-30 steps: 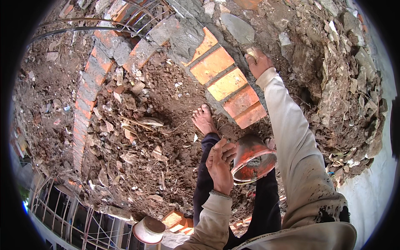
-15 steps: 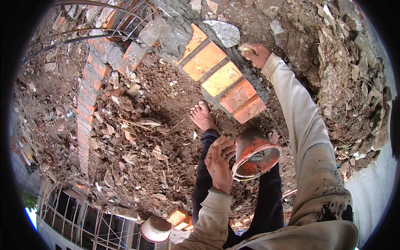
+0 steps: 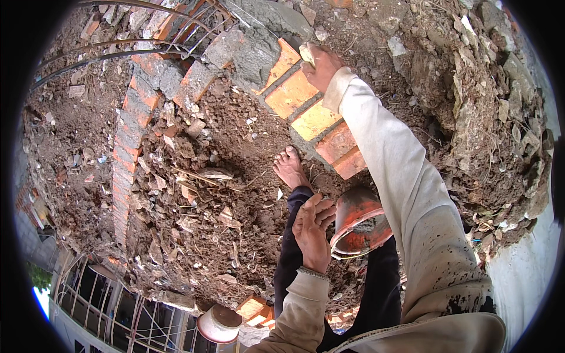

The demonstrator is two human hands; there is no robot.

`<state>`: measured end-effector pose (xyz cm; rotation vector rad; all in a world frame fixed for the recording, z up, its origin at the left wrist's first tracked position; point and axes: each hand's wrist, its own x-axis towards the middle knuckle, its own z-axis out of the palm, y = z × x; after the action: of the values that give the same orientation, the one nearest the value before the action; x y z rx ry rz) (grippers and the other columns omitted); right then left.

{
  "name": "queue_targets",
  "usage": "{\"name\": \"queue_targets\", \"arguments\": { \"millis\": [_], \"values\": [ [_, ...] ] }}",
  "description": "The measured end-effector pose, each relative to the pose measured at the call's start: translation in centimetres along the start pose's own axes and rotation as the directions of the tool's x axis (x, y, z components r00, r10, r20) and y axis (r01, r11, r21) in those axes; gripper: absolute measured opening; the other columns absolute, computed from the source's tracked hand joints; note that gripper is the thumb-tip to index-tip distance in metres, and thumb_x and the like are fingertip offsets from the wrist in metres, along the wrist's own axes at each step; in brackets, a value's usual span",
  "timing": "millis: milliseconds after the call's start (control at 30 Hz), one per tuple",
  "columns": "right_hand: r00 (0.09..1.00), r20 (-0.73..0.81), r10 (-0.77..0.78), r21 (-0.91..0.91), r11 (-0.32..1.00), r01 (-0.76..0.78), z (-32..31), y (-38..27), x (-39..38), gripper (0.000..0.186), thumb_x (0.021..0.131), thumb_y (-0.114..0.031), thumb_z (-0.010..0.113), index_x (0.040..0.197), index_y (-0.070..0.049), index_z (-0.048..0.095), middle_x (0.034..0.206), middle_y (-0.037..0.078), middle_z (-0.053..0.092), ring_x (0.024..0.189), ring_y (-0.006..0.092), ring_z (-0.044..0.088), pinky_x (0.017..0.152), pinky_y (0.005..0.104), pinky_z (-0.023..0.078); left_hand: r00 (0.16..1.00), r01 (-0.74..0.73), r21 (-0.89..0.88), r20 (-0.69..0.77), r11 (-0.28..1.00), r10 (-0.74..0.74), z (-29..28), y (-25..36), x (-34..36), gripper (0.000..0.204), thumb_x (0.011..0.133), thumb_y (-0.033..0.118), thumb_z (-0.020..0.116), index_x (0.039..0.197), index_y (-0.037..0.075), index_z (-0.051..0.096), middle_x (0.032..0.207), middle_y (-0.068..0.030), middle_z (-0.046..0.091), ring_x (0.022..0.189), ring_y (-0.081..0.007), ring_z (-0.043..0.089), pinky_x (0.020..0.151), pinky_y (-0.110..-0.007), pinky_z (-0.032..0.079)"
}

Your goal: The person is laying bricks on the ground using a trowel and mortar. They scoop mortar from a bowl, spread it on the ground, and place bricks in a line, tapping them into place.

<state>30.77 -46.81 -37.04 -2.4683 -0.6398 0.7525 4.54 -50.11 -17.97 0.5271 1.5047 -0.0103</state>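
My right hand (image 3: 323,66) is closed round the pale handle of a trowel (image 3: 306,54), over the far right edge of a short brick course. The blade is hard to make out against the grey mortar (image 3: 256,56) there. Orange bricks (image 3: 292,94) lie side by side with mortar joints between them, and my right sleeve covers part of the near ones. Loosely curled and apart, the fingers of my left hand (image 3: 313,232) hold nothing visible. Beside that hand, a tilted orange bucket (image 3: 362,220) contains some grey mortar.
Bent steel bars (image 3: 135,53) reach in from the upper left, close to the mortar. A narrow brick wall (image 3: 126,165) runs down the left. Rubble and soil surround my bare foot (image 3: 289,166). Another bucket (image 3: 219,323) and loose bricks (image 3: 253,309) are at the lower edge.
My right hand has swung left and away from me with the trowel, from beside the bricks to over their far end. My left hand has stayed almost still.
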Motion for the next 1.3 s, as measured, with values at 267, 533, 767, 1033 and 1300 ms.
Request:
{"name": "queue_targets", "arguments": {
  "millis": [267,533,767,1033,1300],
  "values": [
    [0.986,0.16,0.057,-0.126,0.991,-0.037,-2.1,-1.5,-1.0,0.059,0.086,-0.026,0.054,0.137,-0.002,0.036,0.134,0.022,0.045,0.124,0.0346,0.044,0.105,0.041,0.035,1.0,0.022,-0.021,0.0,1.0,-0.022,-0.2,-0.2,0.1,0.038,0.097,0.031,0.046,0.113,-0.002,0.055,0.093,-0.0105,0.065,0.082,-0.019,0.063,0.076,-0.031,0.052],
    [0.965,0.255,0.066,-0.329,0.944,0.023,-3.0,-0.6,-3.6,0.057,0.087,-0.025,0.052,0.138,-0.005,0.036,0.135,0.019,0.04,0.114,0.0356,0.053,0.098,0.0415,0.042,1.0,0.011,0.006,-0.002,1.0,-0.011,0.0,-0.1,0.0,0.037,0.097,0.03,0.045,0.113,-0.002,0.055,0.094,-0.0108,0.065,0.083,-0.019,0.064,0.076,-0.031,0.052],
    [0.985,0.17,0.024,-0.283,0.959,0.026,-5.0,-0.4,-3.4,0.056,0.085,-0.022,0.053,0.136,-0.005,0.038,0.124,0.018,0.047,0.105,0.0349,0.057,0.093,0.0444,0.045,1.0,0.007,-0.017,0.013,1.0,-0.007,0.0,-0.6,-0.1,0.036,0.097,0.03,0.047,0.112,-0.001,0.056,0.092,-0.0103,0.065,0.081,-0.0193,0.064,0.075,-0.031,0.052],
    [0.957,0.284,0.06,-0.427,0.901,0.07,-5.3,2.2,-4.0,0.056,0.085,-0.02,0.055,0.138,-0.014,0.038,0.13,0.015,0.044,0.111,0.0329,0.055,0.096,0.0425,0.043,1.0,0.006,0.011,-0.008,1.0,-0.006,0.2,-1.0,-0.2,0.035,0.097,0.03,0.046,0.111,-0.001,0.056,0.091,-0.0101,0.065,0.081,-0.019,0.063,0.076,-0.031,0.052],
    [0.864,0.454,0.217,-0.466,0.884,0.023,-7.8,8.3,-14.0,0.061,0.084,-0.022,0.056,0.141,-0.017,0.035,0.137,0.017,0.04,0.115,0.0346,0.052,0.097,0.0425,0.041,1.0,0.004,0.043,0.016,0.999,-0.005,0.0,-2.2,-0.2,0.036,0.098,0.03,0.043,0.112,0.0,0.056,0.093,-0.0096,0.065,0.082,-0.0186,0.063,0.076,-0.031,0.052]
  ]
}}
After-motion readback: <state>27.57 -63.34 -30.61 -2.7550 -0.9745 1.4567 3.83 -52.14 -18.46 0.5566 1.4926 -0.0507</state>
